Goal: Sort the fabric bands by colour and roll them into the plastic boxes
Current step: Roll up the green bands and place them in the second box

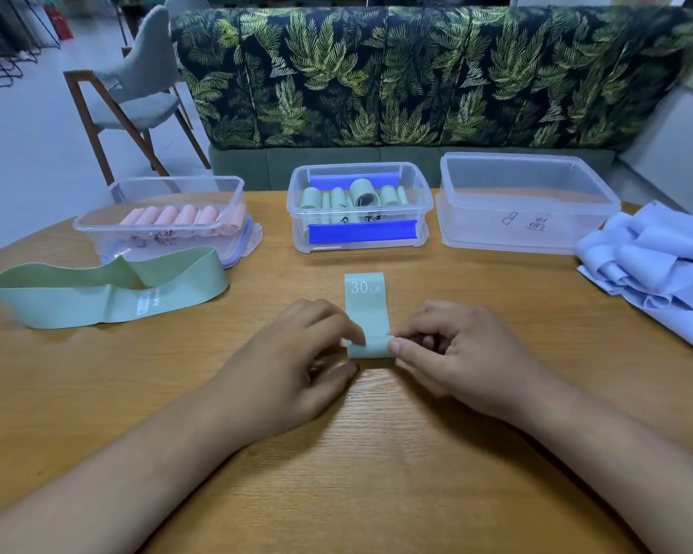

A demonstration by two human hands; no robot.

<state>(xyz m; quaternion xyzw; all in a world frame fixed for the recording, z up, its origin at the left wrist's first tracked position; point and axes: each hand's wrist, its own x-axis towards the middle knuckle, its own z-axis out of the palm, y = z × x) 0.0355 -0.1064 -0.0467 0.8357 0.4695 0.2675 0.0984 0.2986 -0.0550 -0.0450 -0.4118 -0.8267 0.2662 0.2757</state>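
Head view: green band part rolled, blue pile not yet begun

A person sits at a wooden table (377, 453), both forearms reaching in. A short green band (367, 309), marked 30 LB, lies flat in the middle of the table, pointing away from the person. Its near end is curled into a small roll. The left hand (297, 353) pinches the left end of that roll and the right hand (453, 353) pinches the right end, fingers curled round it.

Three clear boxes stand in a row at the far edge. The left box (233, 193) holds a row of pink rolls (177, 215). The middle box (297, 217) holds several green rolls (349, 195). The right box (525, 229) has nothing in it.

A second, longer green band (97, 289) lies unrolled to the left, just in front of the left box. A heap of pale blue bands (657, 265) lies at the right, beside the right box.

Pink looks done, with no loose pink band in sight. Green looks nearly done, with two bands left. Blue seems still to do, likely bound for the right box.
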